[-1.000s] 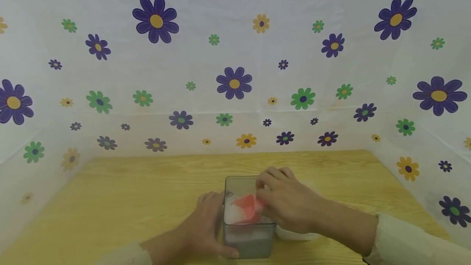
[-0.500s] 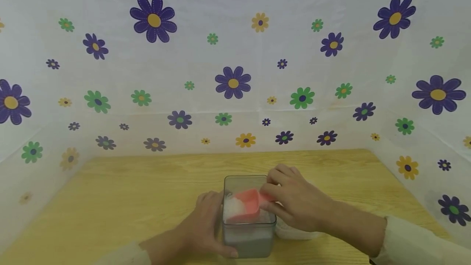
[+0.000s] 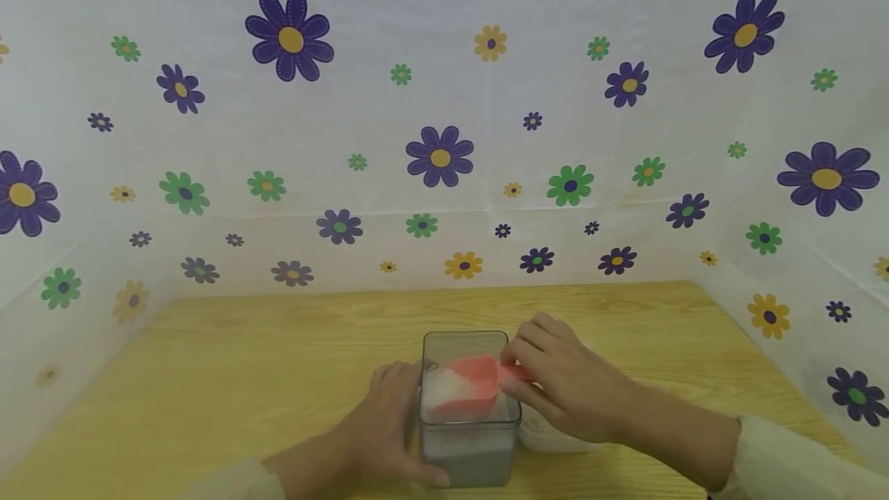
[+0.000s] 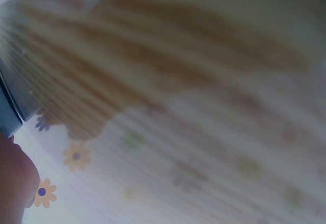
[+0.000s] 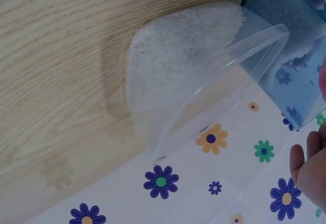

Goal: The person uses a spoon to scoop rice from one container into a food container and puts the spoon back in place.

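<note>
A pink scoop (image 3: pixel 479 384) lies tilted over the mouth of a clear grey, box-shaped container (image 3: pixel 468 454), with white grains (image 3: pixel 444 390) heaped in its bowl. My right hand (image 3: pixel 566 384) pinches the scoop's short handle just above the container's right rim. Against the container's left side, my left hand (image 3: pixel 382 427) grips it, thumb at the front near the base. More grains show through the container's walls. To its right, partly behind my right hand, stands a clear tub (image 5: pixel 280 30) with white grains in its bottom. The left wrist view is mostly blurred.
Both containers stand on a wood-grain table (image 3: pixel 278 376). A white sheet (image 3: pixel 389 114) printed with flowers hangs behind the table and along both sides.
My right hand has drawn the scoop up and slightly right, and its bowl has levelled with grains now visible in it. My left hand keeps its place on the container.
</note>
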`<action>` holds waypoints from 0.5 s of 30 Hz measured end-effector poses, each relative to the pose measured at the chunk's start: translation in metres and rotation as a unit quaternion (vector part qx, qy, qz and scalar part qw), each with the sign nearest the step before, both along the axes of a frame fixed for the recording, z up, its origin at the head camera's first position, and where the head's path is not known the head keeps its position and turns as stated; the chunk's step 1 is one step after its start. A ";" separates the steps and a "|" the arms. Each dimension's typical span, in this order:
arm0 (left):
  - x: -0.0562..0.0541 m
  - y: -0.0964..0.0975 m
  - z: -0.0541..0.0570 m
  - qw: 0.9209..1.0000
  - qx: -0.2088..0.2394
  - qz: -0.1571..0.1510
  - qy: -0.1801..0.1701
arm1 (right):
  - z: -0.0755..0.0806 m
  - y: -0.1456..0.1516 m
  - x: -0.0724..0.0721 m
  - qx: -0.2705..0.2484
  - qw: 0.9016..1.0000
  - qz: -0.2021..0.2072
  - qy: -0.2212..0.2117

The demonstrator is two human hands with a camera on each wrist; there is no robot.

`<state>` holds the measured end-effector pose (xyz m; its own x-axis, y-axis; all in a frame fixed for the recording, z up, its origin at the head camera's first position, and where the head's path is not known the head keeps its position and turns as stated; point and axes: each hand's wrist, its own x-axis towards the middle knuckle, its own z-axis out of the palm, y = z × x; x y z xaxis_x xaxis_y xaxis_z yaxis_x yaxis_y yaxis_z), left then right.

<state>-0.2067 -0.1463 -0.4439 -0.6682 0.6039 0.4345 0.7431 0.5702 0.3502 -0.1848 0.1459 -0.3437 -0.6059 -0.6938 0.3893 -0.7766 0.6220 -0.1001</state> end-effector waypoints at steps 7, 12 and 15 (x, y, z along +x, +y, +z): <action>0.000 0.001 0.002 1.000 -0.002 0.004 -0.011 | -0.004 0.007 0.000 -0.015 1.000 -0.006 -0.007; 0.000 0.002 0.002 1.000 0.001 0.003 -0.020 | -0.002 0.012 0.000 -0.025 1.000 -0.014 0.004; 0.001 0.001 0.001 1.000 0.002 0.005 -0.016 | 0.001 0.016 0.000 -0.031 0.999 -0.021 0.014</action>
<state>-0.2059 -0.1450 -0.4424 -0.6876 0.5962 0.4144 0.7260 0.5756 0.3764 -0.1850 0.1615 -0.3432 -0.6228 -0.6418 0.4474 -0.7526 0.6478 -0.1182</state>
